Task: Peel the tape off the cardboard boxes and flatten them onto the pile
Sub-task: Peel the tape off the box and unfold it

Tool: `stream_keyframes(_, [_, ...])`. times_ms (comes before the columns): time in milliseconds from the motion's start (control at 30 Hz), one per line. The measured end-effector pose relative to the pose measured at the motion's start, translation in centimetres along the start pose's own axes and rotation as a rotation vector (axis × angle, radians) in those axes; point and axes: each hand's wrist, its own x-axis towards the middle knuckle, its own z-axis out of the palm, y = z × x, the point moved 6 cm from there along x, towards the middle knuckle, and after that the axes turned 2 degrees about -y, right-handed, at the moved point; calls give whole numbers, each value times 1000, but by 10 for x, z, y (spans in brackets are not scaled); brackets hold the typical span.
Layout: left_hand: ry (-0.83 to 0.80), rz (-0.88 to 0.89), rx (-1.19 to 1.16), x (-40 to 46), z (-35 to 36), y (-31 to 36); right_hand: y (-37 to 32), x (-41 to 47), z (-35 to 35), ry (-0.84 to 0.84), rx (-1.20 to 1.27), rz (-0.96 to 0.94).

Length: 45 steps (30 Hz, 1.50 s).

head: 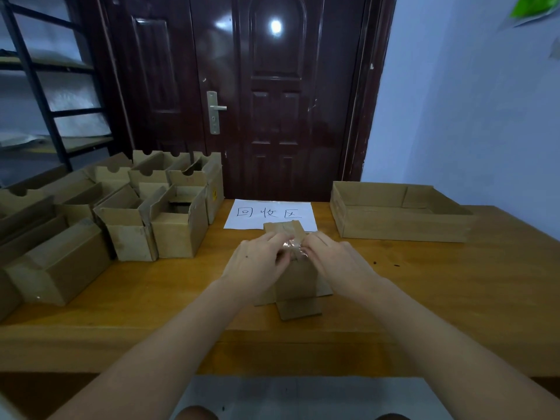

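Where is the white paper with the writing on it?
The white paper lies flat on the table in front of the door, just behind the small box that both hands work on.

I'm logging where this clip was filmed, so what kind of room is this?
Probably a small storeroom or packing room used for sorting recycling. A wooden table holds a cluster of opened cardboard boxes, a handwritten paper sign lies at its far edge, and a metal shelf rack stands beside a dark door.

counter [424, 283]: smooth orange wood, slight sheen | boxes [169, 228] at 9 o'clock: matt brown cardboard, scuffed | tape [292, 250]: clear crinkled glossy plastic | sign [269, 214] at 12 o'clock: white matt paper | door [272, 86]: dark glossy finish, metal handle [215, 112]
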Motion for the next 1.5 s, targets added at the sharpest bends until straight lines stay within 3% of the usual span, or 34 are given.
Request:
stream_keyframes(300, [-35,44,88,7,-2,6,-2,-1,-6,72,125,35])
stream_keyframes(533, [7,65,79,4,2,3,-3,3,-24,-1,445,40])
stream_keyframes(667, [30,79,54,2,0,6,7,14,-18,-37,421,108])
stream_keyframes(867, [24,79,-23,1,-5,4,3,23,-20,27,260,61])
stream_keyframes(1100, [-104,97,-125,5,-22,9,15,14,-14,220,330,48])
stream_keyframes(1267, [-307,-25,-308,24,-22,-3,7,12,-12,206,306,31])
stream_keyframes(1400, [-711,19,-66,23,-3,-13,2,9,-13,157,280,28])
stream_keyframes(1500, [-725,78,-47,21,-3,-10,-5,7,-13,119,152,23])
